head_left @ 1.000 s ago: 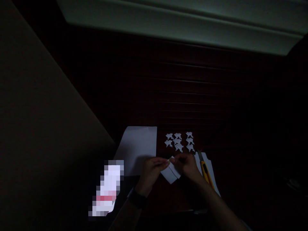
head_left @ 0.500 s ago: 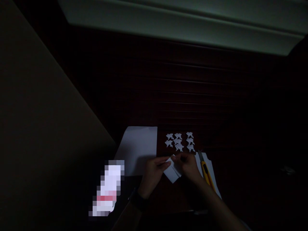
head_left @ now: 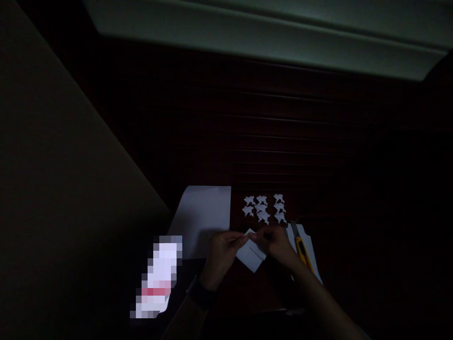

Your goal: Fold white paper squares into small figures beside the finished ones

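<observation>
"From the head camera's side, where was the small paper (head_left: 252, 259)?"

"Between the two hands, low over the bench (head_left: 247, 295), one corner pointing toward the person. The left hand (head_left: 222, 252) had thumb and fingers closed on its upper left edge."

"And the right hand (head_left: 276, 245)?"

"Pinched closed too, at the upper right, its thumb near the left one. I supposed the grips sat so close together to control that one edge, leaving the lower part free. A dark line crossed the sheet, perhaps a fold."

"Why were the little paper shapes (head_left: 264, 216) lined up beyond?"

"Eight of them, in three columns; probably put there to be out of the hands' way."

"The knife (head_left: 303, 250)?"

"It lay on the white sheets (head_left: 312, 243) beside the right forearm, blade pointing away from the person, maybe for safety. It may have weighed the sheets down as well."

"And at the left?"

"A large sheet (head_left: 203, 212) lay flat beyond the left hand, perhaps for easy reach. Nearer was a bright thing (head_left: 159, 269), too blurred to name."
</observation>
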The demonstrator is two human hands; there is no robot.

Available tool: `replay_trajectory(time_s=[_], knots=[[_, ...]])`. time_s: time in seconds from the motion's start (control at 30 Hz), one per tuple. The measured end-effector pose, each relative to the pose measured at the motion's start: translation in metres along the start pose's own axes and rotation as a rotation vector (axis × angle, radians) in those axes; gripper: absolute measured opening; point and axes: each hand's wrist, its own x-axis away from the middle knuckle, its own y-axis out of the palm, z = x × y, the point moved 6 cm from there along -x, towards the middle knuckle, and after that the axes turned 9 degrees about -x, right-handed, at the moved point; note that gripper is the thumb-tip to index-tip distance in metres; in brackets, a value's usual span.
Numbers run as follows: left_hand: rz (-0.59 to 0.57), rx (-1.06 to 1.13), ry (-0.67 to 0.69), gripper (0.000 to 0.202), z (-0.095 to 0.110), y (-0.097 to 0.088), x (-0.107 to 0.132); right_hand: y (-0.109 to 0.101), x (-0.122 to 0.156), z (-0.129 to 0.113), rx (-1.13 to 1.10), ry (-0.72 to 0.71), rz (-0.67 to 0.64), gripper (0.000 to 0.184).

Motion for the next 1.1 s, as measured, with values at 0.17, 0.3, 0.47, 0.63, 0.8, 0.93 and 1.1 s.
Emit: replay_trajectory(time_s=[0.17,0.3,0.47,0.63,0.8,0.93,1.1], knots=[[-0.008,0.029,-0.032,0.027,0.004,-0.001,0.002,-0.002,0.001,0.001,-0.073,0.043,-0.022,0.033],[-0.034,0.067,-0.081,0.028,0.006,-0.001,0.006,-0.001,0.001,-0.001,-0.168,0.066,-0.034,0.034],[-0.076,0.059,-0.075,0.027,0.012,0.000,0.006,0.001,0.002,-0.002,-0.165,0.068,-0.048,0.036],[-0.074,-0.027,0.071,0.028,0.018,0.005,0.002,0.004,0.002,-0.006,-0.167,0.055,-0.075,0.037],[-0.031,-0.074,0.065,0.029,0.011,0.003,0.000,0.004,0.002,-0.005,-0.176,0.073,-0.085,0.035],[-0.057,-0.081,0.095,0.027,0.014,0.001,0.000,0.005,0.002,-0.006,-0.173,0.079,-0.112,0.037],[-0.097,-0.058,0.075,0.025,0.017,0.000,0.002,0.003,0.003,-0.008,-0.137,0.068,-0.137,0.037]])
